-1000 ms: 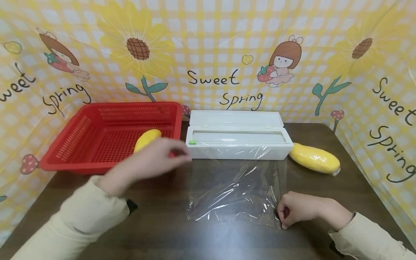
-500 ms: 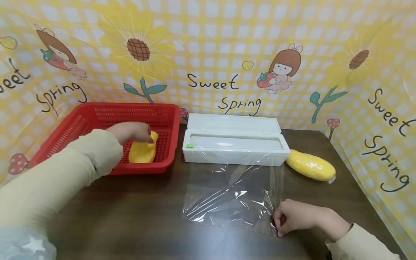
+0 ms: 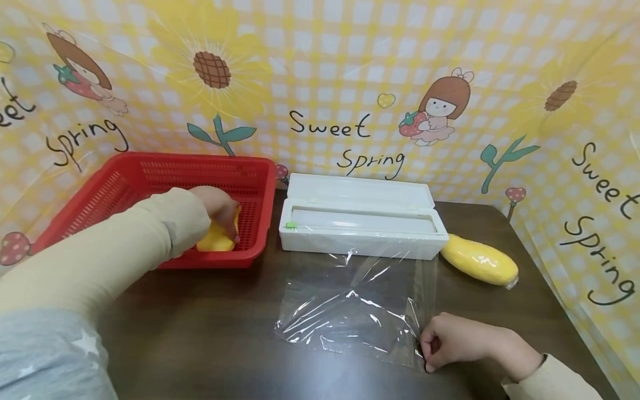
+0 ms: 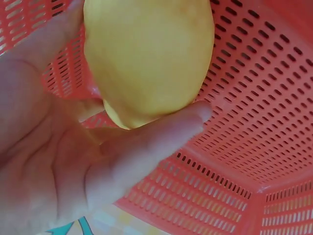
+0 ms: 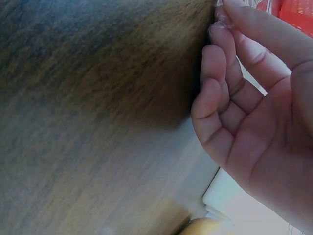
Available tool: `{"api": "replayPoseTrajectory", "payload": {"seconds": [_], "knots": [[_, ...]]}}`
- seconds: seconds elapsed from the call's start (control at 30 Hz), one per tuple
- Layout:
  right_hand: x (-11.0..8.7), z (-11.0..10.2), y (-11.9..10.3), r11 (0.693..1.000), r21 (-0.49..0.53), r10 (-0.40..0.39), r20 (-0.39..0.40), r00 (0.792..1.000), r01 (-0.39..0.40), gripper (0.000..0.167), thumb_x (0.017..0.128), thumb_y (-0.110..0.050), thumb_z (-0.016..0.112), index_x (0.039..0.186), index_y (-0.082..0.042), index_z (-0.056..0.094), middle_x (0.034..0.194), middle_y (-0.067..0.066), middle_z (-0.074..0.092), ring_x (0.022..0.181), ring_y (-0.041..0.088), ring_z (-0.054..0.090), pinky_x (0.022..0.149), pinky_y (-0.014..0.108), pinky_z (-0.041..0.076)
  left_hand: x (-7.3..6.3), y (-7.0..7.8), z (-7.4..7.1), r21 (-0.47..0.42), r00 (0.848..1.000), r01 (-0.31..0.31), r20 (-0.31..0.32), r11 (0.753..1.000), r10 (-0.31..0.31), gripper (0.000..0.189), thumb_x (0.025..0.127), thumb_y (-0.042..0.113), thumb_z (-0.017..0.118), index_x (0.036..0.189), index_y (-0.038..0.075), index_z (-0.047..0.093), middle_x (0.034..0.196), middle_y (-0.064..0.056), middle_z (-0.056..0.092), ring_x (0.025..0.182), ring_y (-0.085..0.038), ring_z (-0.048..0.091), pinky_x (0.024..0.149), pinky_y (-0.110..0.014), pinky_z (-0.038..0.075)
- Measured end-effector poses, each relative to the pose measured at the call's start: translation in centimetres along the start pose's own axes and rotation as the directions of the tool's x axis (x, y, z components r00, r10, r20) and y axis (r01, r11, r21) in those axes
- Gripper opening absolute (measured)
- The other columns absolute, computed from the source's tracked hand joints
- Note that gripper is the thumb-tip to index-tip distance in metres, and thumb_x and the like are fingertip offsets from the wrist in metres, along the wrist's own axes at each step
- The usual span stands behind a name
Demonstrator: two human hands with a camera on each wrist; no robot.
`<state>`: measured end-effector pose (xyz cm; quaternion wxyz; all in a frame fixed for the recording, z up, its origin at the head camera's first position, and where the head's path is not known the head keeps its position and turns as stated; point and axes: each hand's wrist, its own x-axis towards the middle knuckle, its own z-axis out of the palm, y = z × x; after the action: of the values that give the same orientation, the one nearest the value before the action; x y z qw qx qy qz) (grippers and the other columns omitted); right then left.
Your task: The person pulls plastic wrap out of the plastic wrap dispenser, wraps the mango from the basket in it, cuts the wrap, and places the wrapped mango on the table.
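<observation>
Inside the red plastic basket [image 3: 256, 222], my left hand [image 3: 220, 208] grips a smooth yellow gourd-shaped fruit [image 3: 215, 239]. In the left wrist view, thumb and fingers lie on either side of the yellow fruit [image 4: 149, 54]; its far end is cut off by the frame. At the front right, my right hand [image 3: 460, 339] pinches the near right corner of a sheet of clear cling film [image 3: 350, 316]. The film runs back over the front of a white cling film dispenser box [image 3: 360, 241], whose lid stands up. In the right wrist view, the film bunches between thumb and index finger.
A long yellow fruit [image 3: 480, 260], wrapped in shiny film, lies right of the dispenser. A green slider [image 3: 291, 225] sits at the dispenser's left end. The brown table [image 3: 215, 333] meets a yellow checked cloth [image 3: 330, 66] behind and at both sides.
My left hand has moved left from beside the dispenser into the basket, down onto the yellow fruit, and now grips it. My right hand has kept its pinch on the film corner.
</observation>
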<state>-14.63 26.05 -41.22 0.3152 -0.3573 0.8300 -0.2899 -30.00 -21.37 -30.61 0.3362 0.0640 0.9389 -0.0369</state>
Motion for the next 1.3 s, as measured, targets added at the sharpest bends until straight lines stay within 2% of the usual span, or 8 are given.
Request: {"api": "replayPoseTrajectory", "payload": {"seconds": [0.17,0.4,0.7,0.77,0.93,1.0,1.2,1.3], "knots": [[0.2,0.1,0.1,1.0,-0.007,0.002,-0.004,1.0,-0.002,0.019,0.078,-0.01,0.083,0.068,-0.014,0.067,0.062,-0.023,0.051,0.058,-0.008,0.043,0.051,0.016,0.038,0.9,-0.3,0.5,0.051,1.0,0.017,0.015,0.999,-0.018,0.123,0.071,0.044,0.091,0.163,0.009,0.018,0.15,-0.035,0.036,0.131,-0.049,0.04,0.108,-0.065,0.036],[0.2,0.1,0.4,1.0,-0.005,0.0,-0.008,1.0,0.0,0.019,0.078,-0.01,0.083,0.069,-0.014,0.067,0.063,-0.024,0.05,0.058,-0.008,0.043,0.052,0.016,0.039,7.2,-3.6,2.1,0.036,0.996,0.087,0.032,0.996,-0.088,0.155,0.05,0.051,0.098,0.165,0.024,-0.002,0.152,-0.031,0.033,0.132,-0.047,0.036,0.107,-0.064,0.037],[0.1,0.2,0.6,1.0,0.002,-0.017,-0.016,1.0,0.017,0.019,0.078,-0.01,0.083,0.068,-0.015,0.067,0.063,-0.025,0.051,0.058,-0.009,0.044,0.051,0.016,0.04,5.9,-3.4,1.9,0.055,0.998,0.043,0.033,0.998,-0.045,0.147,0.056,0.047,0.098,0.165,0.033,0.001,0.157,-0.031,0.027,0.134,-0.05,0.036,0.105,-0.064,0.039],[0.1,0.2,0.6,1.0,0.001,-0.02,-0.018,1.0,0.02,0.019,0.078,-0.009,0.083,0.068,-0.015,0.067,0.063,-0.025,0.05,0.058,-0.009,0.044,0.051,0.016,0.04,7.1,-3.8,2.1,0.084,0.998,0.054,0.033,0.995,-0.057,0.15,0.051,0.048,0.1,0.165,0.033,0.003,0.157,-0.03,0.029,0.133,-0.049,0.036,0.103,-0.065,0.04],[0.1,0.2,0.6,1.0,0.002,-0.019,-0.02,1.0,0.019,0.019,0.078,-0.009,0.083,0.068,-0.014,0.067,0.063,-0.024,0.05,0.058,-0.008,0.043,0.051,0.016,0.039,2.8,-1.5,0.5,-0.001,0.995,0.058,0.077,0.998,-0.058,0.137,0.061,0.025,0.098,0.165,0.022,0.009,0.15,-0.033,0.032,0.126,-0.048,0.037,0.1,-0.06,0.046],[0.1,0.3,0.5,1.0,0.004,-0.019,-0.019,1.0,0.019,0.019,0.078,-0.009,0.083,0.068,-0.014,0.067,0.063,-0.024,0.049,0.059,-0.008,0.043,0.052,0.016,0.039,0.0,-0.3,-0.2,-0.061,0.994,0.062,0.095,0.996,-0.056,0.127,0.065,0.013,0.091,0.165,0.018,0.013,0.147,-0.034,0.033,0.124,-0.045,0.038,0.097,-0.053,0.049],[0.1,0.3,0.5,1.0,0.003,-0.025,-0.023,0.999,0.025,0.019,0.078,-0.009,0.083,0.068,-0.014,0.067,0.064,-0.024,0.048,0.06,-0.008,0.043,0.053,0.016,0.039,-1.1,-1.2,-0.3,-0.134,0.995,0.048,0.093,0.99,-0.035,0.122,0.066,0.013,0.081,0.163,0.006,0.008,0.153,-0.036,0.024,0.122,-0.044,0.034,0.09,-0.048,0.047],[0.0,0.3,0.5,0.999,0.0,-0.033,-0.027,0.999,0.033,0.019,0.078,-0.01,0.082,0.069,-0.015,0.067,0.064,-0.025,0.048,0.059,-0.008,0.043,0.052,0.016,0.039,-2.1,-1.5,-0.7,-0.133,0.999,-0.01,0.033,0.991,0.015,0.113,0.07,0.02,0.077,0.16,-0.001,0.012,0.139,-0.034,0.037,0.115,-0.042,0.04,0.087,-0.048,0.045]]}}
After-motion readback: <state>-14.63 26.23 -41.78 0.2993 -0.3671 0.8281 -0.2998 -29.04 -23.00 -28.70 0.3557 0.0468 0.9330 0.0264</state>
